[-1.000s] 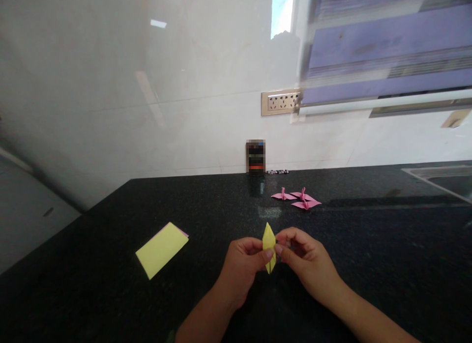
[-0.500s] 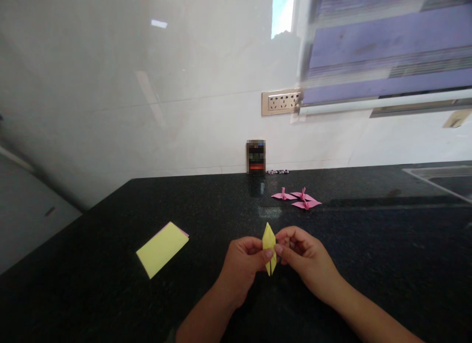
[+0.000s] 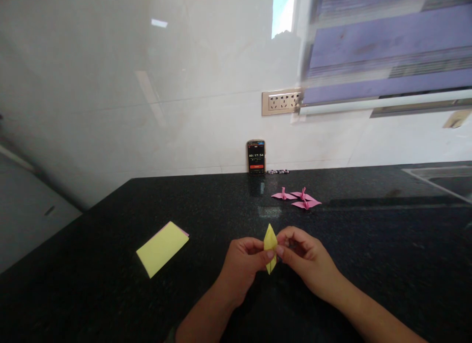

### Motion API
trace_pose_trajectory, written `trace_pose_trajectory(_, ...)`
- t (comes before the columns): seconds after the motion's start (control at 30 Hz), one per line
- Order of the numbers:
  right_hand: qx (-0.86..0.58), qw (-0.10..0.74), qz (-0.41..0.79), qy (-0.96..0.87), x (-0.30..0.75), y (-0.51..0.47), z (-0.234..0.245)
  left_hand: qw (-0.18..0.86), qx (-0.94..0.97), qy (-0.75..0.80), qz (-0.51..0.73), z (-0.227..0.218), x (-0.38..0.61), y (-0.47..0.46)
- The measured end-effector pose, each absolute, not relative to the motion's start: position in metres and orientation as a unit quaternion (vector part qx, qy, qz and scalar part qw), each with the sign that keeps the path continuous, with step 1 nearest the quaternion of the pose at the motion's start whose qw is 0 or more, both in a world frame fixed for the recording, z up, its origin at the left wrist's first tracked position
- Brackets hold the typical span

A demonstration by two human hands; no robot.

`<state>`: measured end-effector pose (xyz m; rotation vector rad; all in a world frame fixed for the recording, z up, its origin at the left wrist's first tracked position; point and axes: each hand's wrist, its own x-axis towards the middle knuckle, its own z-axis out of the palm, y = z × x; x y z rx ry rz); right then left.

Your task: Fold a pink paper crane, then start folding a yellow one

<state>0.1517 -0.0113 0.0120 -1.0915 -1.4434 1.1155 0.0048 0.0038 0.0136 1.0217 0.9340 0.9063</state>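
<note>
A small yellow folded paper (image 3: 270,241), narrow and pointed at both ends, stands upright just above the black countertop (image 3: 368,264). My left hand (image 3: 243,267) pinches its left side with thumb and fingers closed. From the other side, my right hand (image 3: 306,259) pinches the same piece, thumb tip almost touching the left thumb. Both forearms come in from the bottom edge.
A stack of yellow paper sheets (image 3: 162,247) lies to the left. Three pink paper cranes (image 3: 297,197) sit further back. A phone (image 3: 255,157) showing a timer leans against the white wall, small beads beside it. A sink edge (image 3: 438,178) shows at far right.
Both hands keep pinching the yellow paper in the same place; its outline has narrowed a little and its lower tip sits slightly higher.
</note>
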Motion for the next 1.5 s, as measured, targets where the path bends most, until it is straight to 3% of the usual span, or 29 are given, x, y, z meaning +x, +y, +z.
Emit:
trace_pose_trajectory(0.4,-0.406,0.496,0.515,-0.570,0.152,-0.009,0.010,0.715,0.428,0.376,0.406,0.009,0.007,0.004)
trace_pose_trajectory(0.7,-0.449,0.496,0.522,-0.529,0.151,-0.006,0.010,0.553,0.582,0.414,0.430,0.003,0.007,-0.001)
trace_pose_trajectory(0.87,-0.440,0.508,0.539,-0.508,0.149,-0.007,0.009,0.512,0.624,0.426,0.409,0.004,0.005,-0.001)
trace_pose_trajectory(1.13,-0.432,0.514,0.542,-0.506,0.151,-0.009,0.011,0.624,0.558,0.354,0.417,0.010,0.007,0.002)
trace_pose_trajectory(1.5,-0.379,0.480,0.575,-0.544,0.157,-0.005,0.007,0.664,0.499,0.353,0.430,0.012,0.006,0.005)
